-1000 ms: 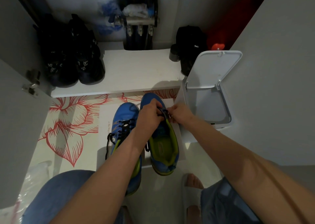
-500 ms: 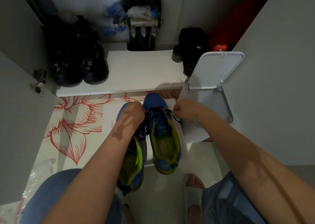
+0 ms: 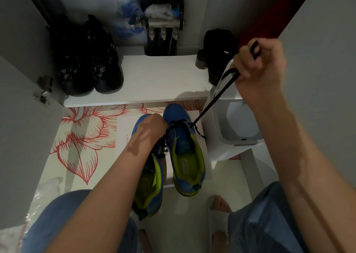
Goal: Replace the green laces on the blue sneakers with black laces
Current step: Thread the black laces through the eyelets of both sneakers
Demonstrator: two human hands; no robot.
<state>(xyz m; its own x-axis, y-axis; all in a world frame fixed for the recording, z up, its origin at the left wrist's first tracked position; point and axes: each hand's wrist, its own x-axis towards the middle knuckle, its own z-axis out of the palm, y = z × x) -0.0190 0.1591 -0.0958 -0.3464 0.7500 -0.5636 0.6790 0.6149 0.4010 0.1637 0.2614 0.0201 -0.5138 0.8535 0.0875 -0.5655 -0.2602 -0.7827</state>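
Two blue sneakers with lime lining stand side by side on the floor. The right sneaker [image 3: 185,146] has a black lace [image 3: 213,102] running taut from its front eyelets up to the right. My right hand [image 3: 260,67] grips that lace, raised high at the upper right. My left hand [image 3: 152,127] rests on the toe area of the right sneaker, between both shoes; whether its fingers pinch anything is hidden. The left sneaker [image 3: 150,187] is partly covered by my left forearm.
A white lidded bin [image 3: 238,135] stands open just right of the sneakers. A white shelf [image 3: 154,79] behind holds black shoes [image 3: 86,60] at the left and a dark bag [image 3: 219,48] at the right. A red floral mat [image 3: 82,137] covers the floor. My knees frame the bottom.
My right hand has risen from the sneaker's eyelets to the upper right, pulling the black lace out long and taut. My left hand stays on the shoe.
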